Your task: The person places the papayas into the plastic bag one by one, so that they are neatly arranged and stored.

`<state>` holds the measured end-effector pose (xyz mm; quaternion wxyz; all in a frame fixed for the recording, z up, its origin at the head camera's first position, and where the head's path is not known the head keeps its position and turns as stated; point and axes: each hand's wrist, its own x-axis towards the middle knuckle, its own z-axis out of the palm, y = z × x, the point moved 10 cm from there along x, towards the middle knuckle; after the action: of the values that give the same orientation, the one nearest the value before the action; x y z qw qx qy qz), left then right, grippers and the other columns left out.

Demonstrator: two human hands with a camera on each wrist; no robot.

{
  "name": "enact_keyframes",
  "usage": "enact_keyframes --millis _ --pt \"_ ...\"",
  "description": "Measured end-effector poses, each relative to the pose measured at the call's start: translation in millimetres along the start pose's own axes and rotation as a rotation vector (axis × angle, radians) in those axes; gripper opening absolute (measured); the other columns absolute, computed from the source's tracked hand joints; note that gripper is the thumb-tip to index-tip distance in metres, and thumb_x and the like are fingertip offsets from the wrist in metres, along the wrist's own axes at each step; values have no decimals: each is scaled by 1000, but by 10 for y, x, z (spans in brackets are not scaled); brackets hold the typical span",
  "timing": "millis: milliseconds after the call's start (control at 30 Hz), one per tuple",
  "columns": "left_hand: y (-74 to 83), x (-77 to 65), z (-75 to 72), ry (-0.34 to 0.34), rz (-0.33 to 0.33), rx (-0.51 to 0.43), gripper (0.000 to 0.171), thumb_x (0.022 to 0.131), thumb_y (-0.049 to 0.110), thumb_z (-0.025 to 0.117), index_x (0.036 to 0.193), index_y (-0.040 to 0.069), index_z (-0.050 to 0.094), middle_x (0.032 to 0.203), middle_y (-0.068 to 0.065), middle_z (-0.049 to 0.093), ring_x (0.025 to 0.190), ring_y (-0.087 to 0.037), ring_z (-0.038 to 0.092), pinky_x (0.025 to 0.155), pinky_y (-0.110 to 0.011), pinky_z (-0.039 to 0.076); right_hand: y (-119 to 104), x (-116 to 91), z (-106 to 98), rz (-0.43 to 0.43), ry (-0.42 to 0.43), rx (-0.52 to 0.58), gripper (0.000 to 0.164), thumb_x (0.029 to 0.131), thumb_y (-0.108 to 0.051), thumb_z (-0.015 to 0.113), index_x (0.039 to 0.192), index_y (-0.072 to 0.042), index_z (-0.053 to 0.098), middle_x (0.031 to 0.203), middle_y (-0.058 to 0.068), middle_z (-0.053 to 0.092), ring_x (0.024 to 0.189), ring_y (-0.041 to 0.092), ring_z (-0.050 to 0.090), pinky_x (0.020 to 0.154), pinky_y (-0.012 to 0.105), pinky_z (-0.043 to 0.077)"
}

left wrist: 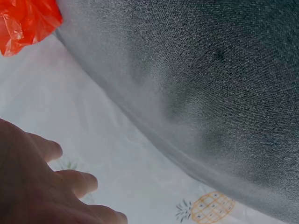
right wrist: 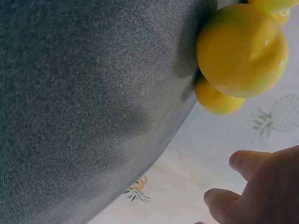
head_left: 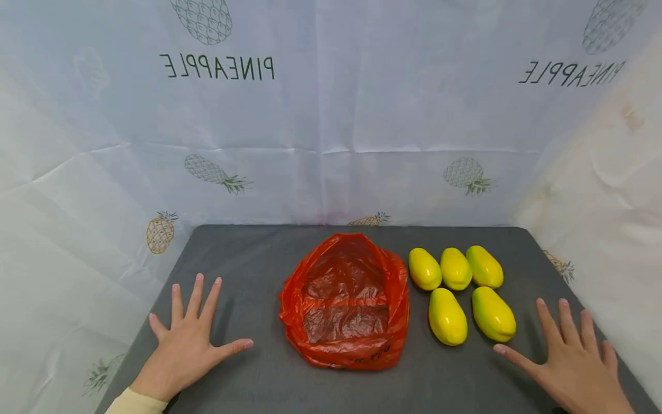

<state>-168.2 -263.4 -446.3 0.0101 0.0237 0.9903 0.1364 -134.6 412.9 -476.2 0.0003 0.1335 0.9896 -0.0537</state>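
Both hands hover with fingers spread, holding nothing. My left hand is over the left side of the table, apart from a red plastic bag that stands in the middle with its mouth wide. Several yellow, green-tinged mangoes lie just right of the bag: three in a back row, including one mango nearest the bag, and two in front. The front right mango is closest to my right hand, whose thumb points towards it without touching. In the right wrist view, a mango looms large above the fingers.
A dark grey cloth covers the table, whose far corners are rounded. Behind it and at both sides hangs a white curtain printed with pineapples and mirrored lettering.
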Motion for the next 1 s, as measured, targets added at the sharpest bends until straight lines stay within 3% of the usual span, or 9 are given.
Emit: enact_keyframes --millis 233,433,600,733,900,1000 --pt "33 13 -13 -11 5 -49 134 83 87 70 174 29 -9 180 -9 -23 160 -63 -21 97 -101 1 -48 22 88 -21 -80 35 137 87 -92 57 172 -5 -6 168 45 -9 152 71 -15 107 90 5" --pt "208 94 16 -33 18 -156 125 88 82 67 175 31 -7 182 -9 -19 164 -54 -20 106 -96 6 -202 103 1 -63 -99 65 127 93 -88 53 172 -1 5 166 49 3 147 76 9 103 90 14" --pt "438 184 28 -59 33 -240 121 90 85 62 175 30 -3 183 -15 -6 165 -55 7 115 -87 24 -339 141 -110 -87 -91 58 122 94 -87 52 168 4 20 160 51 22 136 75 29 98 89 27" --pt "597 279 72 -89 27 -329 116 91 84 61 176 27 4 182 -16 12 161 -49 31 117 -75 39 -410 147 -168 -92 -111 59 120 95 -87 49 165 8 27 155 51 30 127 75 38 91 85 38" --pt "728 412 162 -127 -5 -412 107 96 73 66 174 17 19 176 -19 32 144 -42 59 108 -63 55 -475 165 -184 -72 -157 95 119 97 -87 45 164 10 28 154 49 33 128 72 43 87 80 45" --pt "781 503 215 -148 -29 -451 100 100 65 67 173 14 23 173 -19 39 136 -41 66 103 -60 58 -545 191 -203 -77 -150 110 116 98 -85 45 162 11 33 153 49 37 128 69 47 86 77 48"
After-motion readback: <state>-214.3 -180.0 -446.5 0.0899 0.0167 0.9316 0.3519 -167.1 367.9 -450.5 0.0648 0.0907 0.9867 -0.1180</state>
